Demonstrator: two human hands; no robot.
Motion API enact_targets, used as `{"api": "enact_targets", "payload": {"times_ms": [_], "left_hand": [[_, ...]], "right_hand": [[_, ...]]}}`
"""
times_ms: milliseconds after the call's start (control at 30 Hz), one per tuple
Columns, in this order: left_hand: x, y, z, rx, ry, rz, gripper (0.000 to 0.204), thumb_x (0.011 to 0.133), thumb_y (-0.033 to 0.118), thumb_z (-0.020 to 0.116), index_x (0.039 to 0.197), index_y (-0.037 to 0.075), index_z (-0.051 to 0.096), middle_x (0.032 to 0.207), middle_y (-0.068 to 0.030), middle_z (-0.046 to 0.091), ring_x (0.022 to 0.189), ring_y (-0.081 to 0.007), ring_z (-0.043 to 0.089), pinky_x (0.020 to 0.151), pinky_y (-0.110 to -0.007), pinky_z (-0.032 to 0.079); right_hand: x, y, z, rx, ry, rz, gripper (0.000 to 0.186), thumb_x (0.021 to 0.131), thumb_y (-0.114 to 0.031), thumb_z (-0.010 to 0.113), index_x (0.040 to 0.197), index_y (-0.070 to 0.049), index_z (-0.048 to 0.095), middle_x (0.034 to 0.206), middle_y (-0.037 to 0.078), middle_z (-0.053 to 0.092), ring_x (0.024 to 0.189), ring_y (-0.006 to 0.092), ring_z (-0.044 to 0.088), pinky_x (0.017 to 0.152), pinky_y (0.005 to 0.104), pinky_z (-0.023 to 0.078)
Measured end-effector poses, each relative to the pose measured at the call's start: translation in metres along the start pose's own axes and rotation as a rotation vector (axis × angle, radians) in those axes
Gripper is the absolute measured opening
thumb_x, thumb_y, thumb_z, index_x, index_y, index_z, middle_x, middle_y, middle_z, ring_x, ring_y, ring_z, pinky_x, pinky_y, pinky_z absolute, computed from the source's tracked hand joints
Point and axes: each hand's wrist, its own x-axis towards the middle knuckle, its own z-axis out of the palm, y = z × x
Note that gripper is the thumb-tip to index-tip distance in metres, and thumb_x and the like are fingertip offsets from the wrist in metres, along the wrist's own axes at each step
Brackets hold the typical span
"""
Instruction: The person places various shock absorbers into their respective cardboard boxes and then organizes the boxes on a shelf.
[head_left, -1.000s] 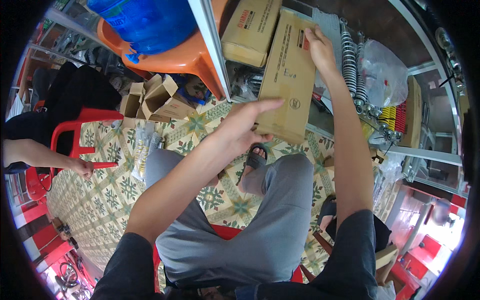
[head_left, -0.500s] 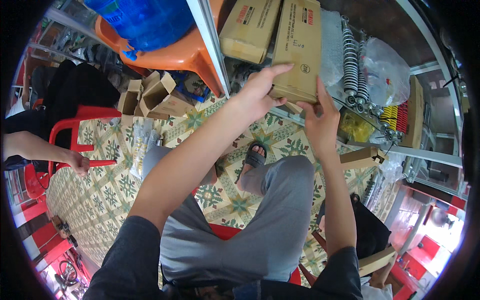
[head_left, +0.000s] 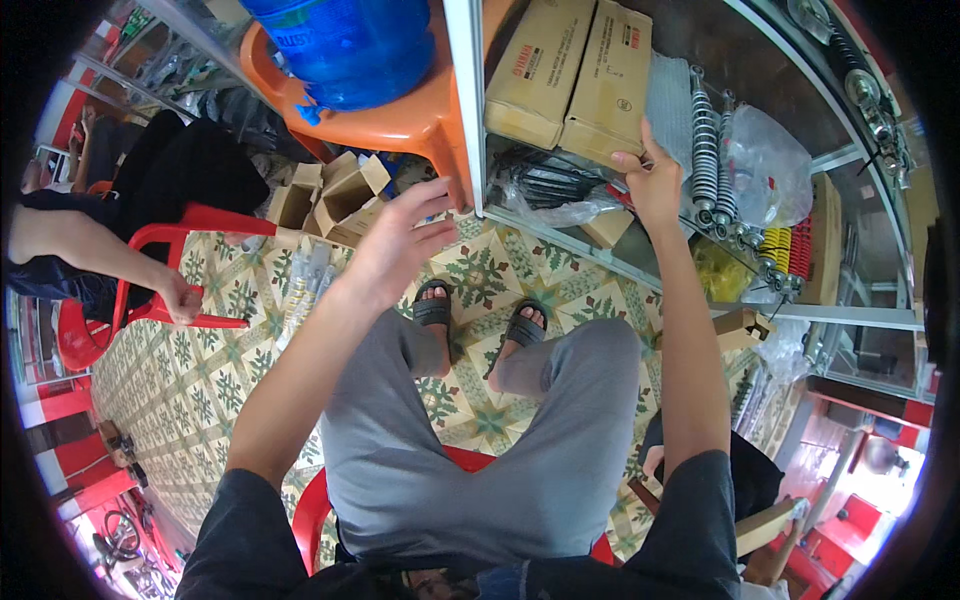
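Two long brown cardboard boxes lie side by side in the glass cabinet at the upper right. On the near right corner of the right-hand cardboard box (head_left: 608, 85) my right hand (head_left: 655, 188) has its thumb and fingers closed. The left-hand cardboard box (head_left: 540, 70) touches it along its side. My left hand (head_left: 405, 238) is in the air left of the cabinet's post, holding nothing, its fingers apart. Below the boxes, dark parts in clear plastic (head_left: 555, 188) lie inside the cabinet. Chrome spring shock absorbers (head_left: 705, 150) lie to the right of the boxes.
The cabinet's metal post (head_left: 465, 110) stands between my hands. Left of it, an orange chair (head_left: 390, 125) bears a blue water jug (head_left: 350, 50). Open cartons (head_left: 345, 200) and wrapped parts (head_left: 303, 285) are on the tiled floor. Another person's hand (head_left: 182, 298) is by a red chair (head_left: 160, 240).
The right-hand box has settled beside the other one, deeper in the cabinet. My left hand has let go of it and drawn back left and nearer; my right hand stays at its corner.
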Motion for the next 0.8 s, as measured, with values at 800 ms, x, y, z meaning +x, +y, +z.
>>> {"api": "enact_targets", "payload": {"times_ms": [800], "left_hand": [[-0.179, -0.140, -0.288, -0.064, 0.672, -0.138, 0.043, 0.102, 0.033, 0.056, 0.135, 0.006, 0.059, 0.118, -0.0088, 0.063, 0.101, -0.0213, 0.062, 0.094, -0.037, 0.053]], "right_hand": [[-0.154, -0.108, -0.008, -0.285, -0.423, -0.245, 0.034, 0.096, -0.013, 0.071, 0.125, 0.003, 0.065, 0.128, 0.020, 0.065, 0.108, 0.0348, 0.064, 0.095, 0.0433, 0.050]]}}
